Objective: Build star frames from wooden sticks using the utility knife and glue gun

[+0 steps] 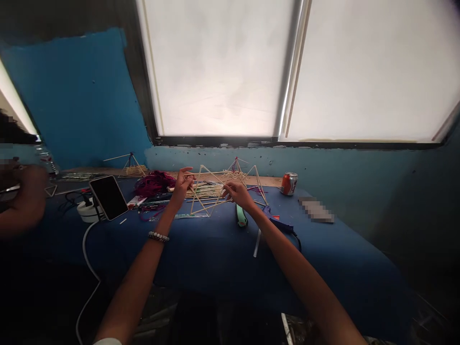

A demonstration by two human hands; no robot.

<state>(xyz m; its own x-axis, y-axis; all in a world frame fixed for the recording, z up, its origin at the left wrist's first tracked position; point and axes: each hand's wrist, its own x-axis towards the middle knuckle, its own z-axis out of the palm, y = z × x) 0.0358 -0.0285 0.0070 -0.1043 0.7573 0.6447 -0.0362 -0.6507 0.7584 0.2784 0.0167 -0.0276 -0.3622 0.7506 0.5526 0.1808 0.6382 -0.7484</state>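
Observation:
A frame of thin wooden sticks (197,189), joined into triangles, is held up above the table between my two hands. My left hand (184,183) pinches its left side, fingers curled round the sticks. On the nearer middle part, my right hand (238,194) has its thumb and fingers closed on a stick. Beneath the right hand lies a mint-green and black tool (241,216), perhaps a cutter. A dark blue glue gun (282,224) rests right of it, by a clear glue stick (257,245). Behind the frame lies a pile of loose sticks (208,190).
Purple yarn (155,183) is heaped at the back left, near a propped smartphone (108,197) and a white power socket block (88,211). A soda can (289,184) stands back right. Another stick model (132,167) stands by the wall. A person's arm (28,201) is far left.

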